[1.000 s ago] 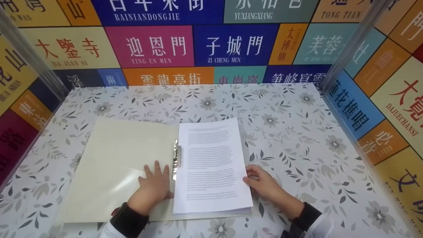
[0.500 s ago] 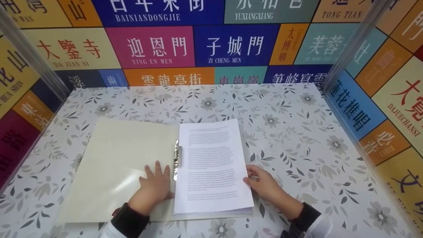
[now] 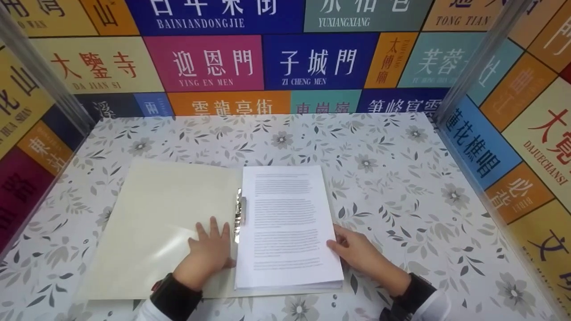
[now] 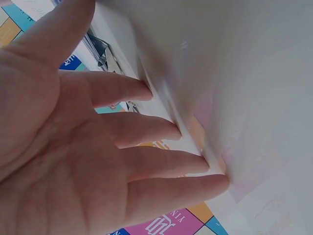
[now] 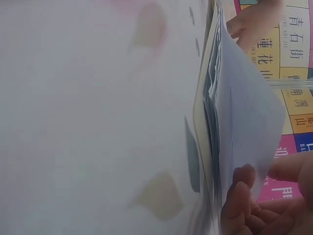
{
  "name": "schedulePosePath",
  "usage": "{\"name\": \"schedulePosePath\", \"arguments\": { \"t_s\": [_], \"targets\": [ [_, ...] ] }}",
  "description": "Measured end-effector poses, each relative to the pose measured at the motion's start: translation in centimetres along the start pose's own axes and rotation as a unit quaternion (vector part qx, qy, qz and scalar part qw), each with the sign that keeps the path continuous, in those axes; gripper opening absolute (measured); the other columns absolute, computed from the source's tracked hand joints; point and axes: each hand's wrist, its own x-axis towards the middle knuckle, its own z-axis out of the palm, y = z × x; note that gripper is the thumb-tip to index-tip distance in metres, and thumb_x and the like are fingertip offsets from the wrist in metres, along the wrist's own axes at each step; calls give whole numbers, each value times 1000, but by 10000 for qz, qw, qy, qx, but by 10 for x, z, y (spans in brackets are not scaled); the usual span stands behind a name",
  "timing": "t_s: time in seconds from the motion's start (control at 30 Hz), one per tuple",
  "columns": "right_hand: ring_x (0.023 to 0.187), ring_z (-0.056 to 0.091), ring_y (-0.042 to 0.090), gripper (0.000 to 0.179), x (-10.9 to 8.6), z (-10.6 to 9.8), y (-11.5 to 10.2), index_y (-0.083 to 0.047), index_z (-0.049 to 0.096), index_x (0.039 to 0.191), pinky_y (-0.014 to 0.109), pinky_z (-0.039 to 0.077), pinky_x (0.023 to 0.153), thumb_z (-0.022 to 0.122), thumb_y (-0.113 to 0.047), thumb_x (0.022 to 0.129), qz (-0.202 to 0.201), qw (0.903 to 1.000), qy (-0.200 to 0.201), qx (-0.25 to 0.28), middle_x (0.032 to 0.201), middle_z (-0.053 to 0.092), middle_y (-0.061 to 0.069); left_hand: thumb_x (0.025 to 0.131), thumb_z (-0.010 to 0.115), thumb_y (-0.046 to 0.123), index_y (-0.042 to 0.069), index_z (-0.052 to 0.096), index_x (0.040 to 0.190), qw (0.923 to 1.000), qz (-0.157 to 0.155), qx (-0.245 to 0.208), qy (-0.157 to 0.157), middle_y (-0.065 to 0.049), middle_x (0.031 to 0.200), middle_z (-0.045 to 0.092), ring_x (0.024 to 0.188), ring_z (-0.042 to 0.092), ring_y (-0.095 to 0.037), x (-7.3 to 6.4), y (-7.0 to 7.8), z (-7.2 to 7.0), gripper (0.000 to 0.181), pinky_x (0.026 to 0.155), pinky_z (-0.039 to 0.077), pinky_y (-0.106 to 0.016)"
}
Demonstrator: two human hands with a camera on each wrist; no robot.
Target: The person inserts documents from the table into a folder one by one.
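Observation:
A cream ring-binder folder (image 3: 165, 196) lies spread on the table, its metal clip (image 3: 238, 216) running along the spine. On its right half rests a stack of printed paper (image 3: 283, 214). My left hand (image 3: 207, 252) is spread on the bare left cover, fingers straight, thumb toward the spine; the left wrist view shows the fingertips (image 4: 168, 129) right at the cover's surface. At the stack's right edge my right hand (image 3: 357, 249) pinches paper, thumb on top and the other fingers at the edge below. The right wrist view shows the paper (image 5: 249, 107) with separated layers at its edge.
The table (image 3: 383, 187) has a white covering with grey flowers and leaves. Panels with coloured lettering (image 3: 205, 62) stand behind it and on both sides. Transparent strips (image 3: 473, 67) run along the corners.
The top sheet's far right corner has come down a little and lies flatter. My right fingers have shifted slightly at the edge. The left hand stays where it was.

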Motion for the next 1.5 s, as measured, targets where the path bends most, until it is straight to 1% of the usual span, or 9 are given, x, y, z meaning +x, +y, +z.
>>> {"name": "schedulePosePath", "arguments": {
  "t_s": [0.33, 0.43, 0.6, 0.7, 0.87, 1.0, 1.2, 1.33, 1.5],
  "targets": [
    [48, 49, 12, 36, -4, -7, 0, -5, 57, 125, 24, 36, 44, 57, -27, 97, -316, 9938, -57, -1065, 59, 52, -3, 77, 78, 34, -5, 31, 148, 10000, 10, -84, 4, -38, 153, 14, 135, 12, -65, -2, 1, -1, 93, 102, 28, -76],
    [54, 50, 10, 43, -4, -11, -1, -4, 55, 132, 26, 40, 49, 57, -28, 97, -306, 9921, 43, -1217, 68, 57, -4, 77, 78, 33, -5, 30, 148, 10000, -1, -66, 8, -38, 153, 15, 136, 12, -65, -2, 1, -1, 93, 102, 28, -75],
    [91, 61, 23, 54, -1, -16, -3, -1, 44, 142, 39, 52, 81, 59, -24, 95, -618, 9871, 497, -1391, 106, 61, 9, 77, 78, 33, -5, 31, 148, 10000, 40, -59, 34, -38, 153, 15, 136, 13, -64, -3, 3, -3, 93, 102, 28, -75],
    [125, 46, 40, 59, 3, -18, -6, 2, 39, 143, 52, 40, 105, 61, -22, 94, -1041, 9796, 662, -1585, 132, 49, 23, 77, 78, 33, -5, 32, 147, 9999, 63, -70, 51, -38, 153, 16, 136, 13, -64, -2, 4, -2, 92, 102, 28, -75],
    [145, 12, 47, 78, 15, -24, -25, -1, 27, 151, 66, 16, 114, 66, -33, 90, -1277, 9648, 207, -2288, 156, 22, 26, 76, 79, 35, -5, 33, 146, 9999, 90, 33, 109, -38, 152, 18, 135, 15, -65, -2, 2, -1, 93, 100, 30, -75],
    [148, -1, 44, 89, 24, -23, -47, -9, 20, 155, 68, 6, 115, 67, -43, 88, -1397, 9524, -326, -2690, 162, 7, 20, 76, 78, 36, -6, 32, 146, 9998, 113, 90, 142, -39, 152, 18, 134, 16, -65, -3, 1, -2, 94, 100, 31, -76],
    [149, -7, 38, 94, 40, -9, -74, -15, 13, 157, 66, 2, 116, 65, -50, 87, -1513, 9412, -1127, -2804, 164, -3, 13, 77, 78, 37, -5, 31, 147, 9998, 126, 88, 127, -38, 152, 17, 135, 15, -65, -3, 1, -4, 95, 100, 29, -76],
    [150, -6, 36, 95, 54, 5, -84, -16, 13, 157, 65, 2, 116, 65, -52, 86, -1384, 9407, -1384, -2772, 164, -4, 12, 77, 78, 36, -5, 30, 148, 9999, 113, 52, 116, -38, 152, 16, 135, 15, -65, -2, 0, -2, 95, 101, 29, -76],
    [149, -7, 36, 101, 66, 28, -89, -15, 10, 157, 66, 1, 115, 66, -55, 83, -1340, 9291, -1710, -2993, 163, -6, 11, 76, 78, 37, -5, 30, 148, 9999, 85, 88, 110, -38, 152, 16, 135, 15, -65, -2, -2, -2, 95, 100, 30, -76]
  ]
}}
